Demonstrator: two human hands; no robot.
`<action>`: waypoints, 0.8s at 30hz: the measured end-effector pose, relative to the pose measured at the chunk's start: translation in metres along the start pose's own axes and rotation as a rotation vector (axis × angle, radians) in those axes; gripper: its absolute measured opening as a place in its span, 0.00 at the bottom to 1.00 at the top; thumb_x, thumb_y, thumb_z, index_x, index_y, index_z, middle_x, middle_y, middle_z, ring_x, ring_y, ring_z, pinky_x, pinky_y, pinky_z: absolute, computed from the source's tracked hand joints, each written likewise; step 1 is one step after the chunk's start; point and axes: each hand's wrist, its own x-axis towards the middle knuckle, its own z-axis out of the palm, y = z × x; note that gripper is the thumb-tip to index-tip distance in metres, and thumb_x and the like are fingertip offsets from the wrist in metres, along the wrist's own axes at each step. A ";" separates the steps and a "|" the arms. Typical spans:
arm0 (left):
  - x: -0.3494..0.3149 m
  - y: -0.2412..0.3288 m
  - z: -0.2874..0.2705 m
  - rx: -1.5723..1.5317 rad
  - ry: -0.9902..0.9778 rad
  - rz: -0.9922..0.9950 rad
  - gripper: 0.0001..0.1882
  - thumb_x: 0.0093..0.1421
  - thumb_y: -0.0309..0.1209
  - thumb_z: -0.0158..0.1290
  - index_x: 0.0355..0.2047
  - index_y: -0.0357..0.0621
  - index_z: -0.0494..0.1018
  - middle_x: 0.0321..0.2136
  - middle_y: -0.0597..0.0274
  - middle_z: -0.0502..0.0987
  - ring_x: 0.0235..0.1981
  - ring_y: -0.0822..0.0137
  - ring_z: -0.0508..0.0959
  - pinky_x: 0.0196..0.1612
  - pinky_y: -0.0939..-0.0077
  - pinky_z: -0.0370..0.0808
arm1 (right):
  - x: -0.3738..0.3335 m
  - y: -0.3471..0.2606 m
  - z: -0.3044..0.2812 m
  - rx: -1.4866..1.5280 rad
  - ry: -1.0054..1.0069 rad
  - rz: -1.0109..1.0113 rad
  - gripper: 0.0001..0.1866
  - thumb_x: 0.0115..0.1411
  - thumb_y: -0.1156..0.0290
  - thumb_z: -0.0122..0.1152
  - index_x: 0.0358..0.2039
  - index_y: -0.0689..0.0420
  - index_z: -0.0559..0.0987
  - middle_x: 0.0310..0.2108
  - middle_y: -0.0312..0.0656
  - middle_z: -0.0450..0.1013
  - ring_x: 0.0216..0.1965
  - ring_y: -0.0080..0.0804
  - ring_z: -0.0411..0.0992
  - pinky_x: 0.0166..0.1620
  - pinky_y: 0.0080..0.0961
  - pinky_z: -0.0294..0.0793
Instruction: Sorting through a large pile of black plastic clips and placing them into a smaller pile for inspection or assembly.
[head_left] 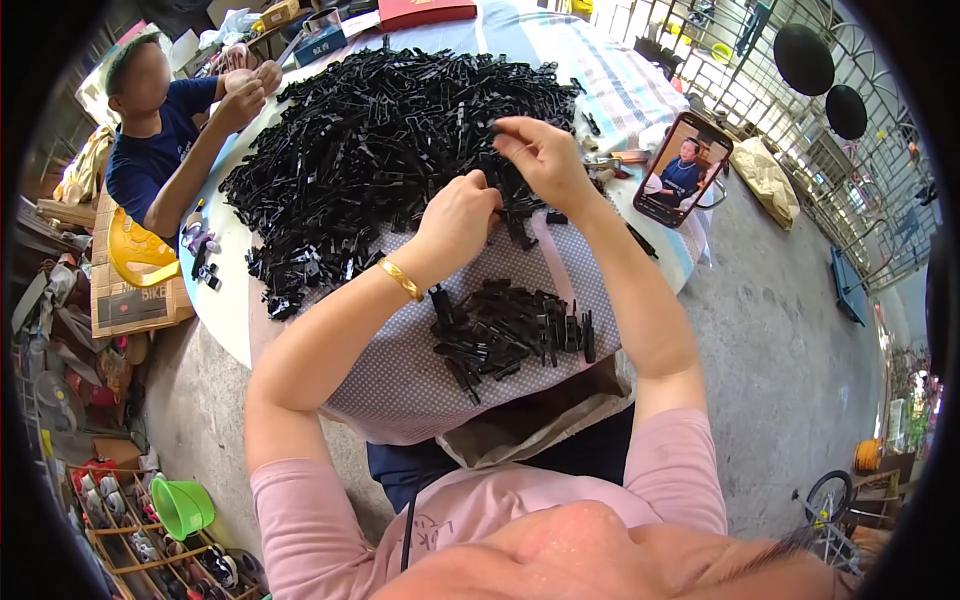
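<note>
A big heap of small black plastic clip-like parts [350, 140] covers much of the round table. At its near edge my left hand [460, 215], with a gold bangle at the wrist, is closed, fingers curled inward; what they hold is hidden against the black parts. My right hand [540, 160] is raised over the heap's right side, thumb and fingers pinched together. A dark spot shows at those fingertips, too small to name. Closer to my body, below my hands, lies a smaller pile of similar black parts [510, 330] on the dotted cloth [400, 385].
A phone [683, 168] stands upright at the table's right. Across to the left sits another person [165, 130], both hands raised near the table edge. A red box [425, 12] lies at the far edge. A yellow plastic seat [140, 250] and a green bucket [183, 507] are left.
</note>
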 end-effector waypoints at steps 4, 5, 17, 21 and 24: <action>0.002 -0.004 -0.012 -0.249 0.164 -0.130 0.05 0.47 0.22 0.54 0.26 0.40 0.76 0.27 0.53 0.73 0.31 0.54 0.74 0.35 0.66 0.72 | -0.005 -0.011 0.004 0.210 -0.086 0.040 0.11 0.55 0.75 0.59 0.39 0.64 0.77 0.31 0.41 0.76 0.31 0.19 0.73 0.34 0.15 0.72; 0.000 -0.012 -0.020 -0.379 0.236 -0.169 0.06 0.48 0.22 0.55 0.29 0.39 0.77 0.26 0.55 0.74 0.27 0.61 0.75 0.32 0.72 0.72 | -0.005 -0.013 0.008 0.287 -0.080 0.076 0.11 0.56 0.75 0.58 0.39 0.65 0.77 0.32 0.41 0.76 0.32 0.19 0.73 0.35 0.15 0.72; -0.029 -0.022 -0.040 -1.349 0.244 -0.581 0.13 0.58 0.19 0.45 0.43 0.33 0.72 0.33 0.58 0.76 0.32 0.71 0.77 0.38 0.78 0.78 | -0.019 -0.033 0.024 0.055 -0.149 -0.258 0.11 0.49 0.76 0.63 0.36 0.60 0.79 0.30 0.39 0.74 0.27 0.24 0.73 0.30 0.17 0.72; -0.033 -0.013 -0.041 -1.295 0.227 -0.553 0.20 0.54 0.14 0.41 0.49 0.31 0.67 0.36 0.55 0.75 0.36 0.69 0.77 0.43 0.79 0.75 | -0.023 -0.036 0.026 -0.154 -0.093 -0.361 0.11 0.46 0.76 0.64 0.33 0.60 0.79 0.29 0.40 0.73 0.28 0.32 0.72 0.30 0.22 0.73; -0.038 -0.012 -0.046 -1.272 0.246 -0.522 0.21 0.55 0.15 0.43 0.51 0.31 0.64 0.38 0.54 0.75 0.37 0.68 0.76 0.44 0.79 0.73 | -0.024 -0.042 0.029 -0.205 -0.110 -0.377 0.11 0.45 0.73 0.64 0.31 0.58 0.79 0.29 0.39 0.72 0.30 0.34 0.71 0.32 0.26 0.73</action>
